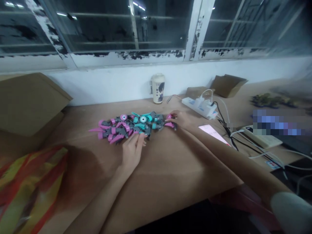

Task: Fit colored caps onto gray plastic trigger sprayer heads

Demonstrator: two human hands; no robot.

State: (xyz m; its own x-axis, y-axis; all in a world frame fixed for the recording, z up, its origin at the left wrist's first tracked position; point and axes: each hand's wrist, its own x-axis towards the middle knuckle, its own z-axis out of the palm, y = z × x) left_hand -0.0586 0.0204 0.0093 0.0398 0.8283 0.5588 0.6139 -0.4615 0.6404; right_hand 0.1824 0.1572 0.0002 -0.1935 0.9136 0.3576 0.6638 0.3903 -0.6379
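Note:
A pile of small plastic parts (131,125) in pink, teal and grey lies on the brown table (170,169), near its middle. My left hand (133,149) rests at the near edge of the pile, its fingers stretched forward and touching the parts. At the right end of the pile my right hand (179,119) has its fingers closed round a pink part (169,124).
A paper cup (158,88) stands by the white wall. A white power strip (201,107) with cables, a lit phone (213,133) and a keyboard (264,138) lie to the right. Cardboard boxes (29,104) sit at the left, and colourful cloth (26,188) at the lower left.

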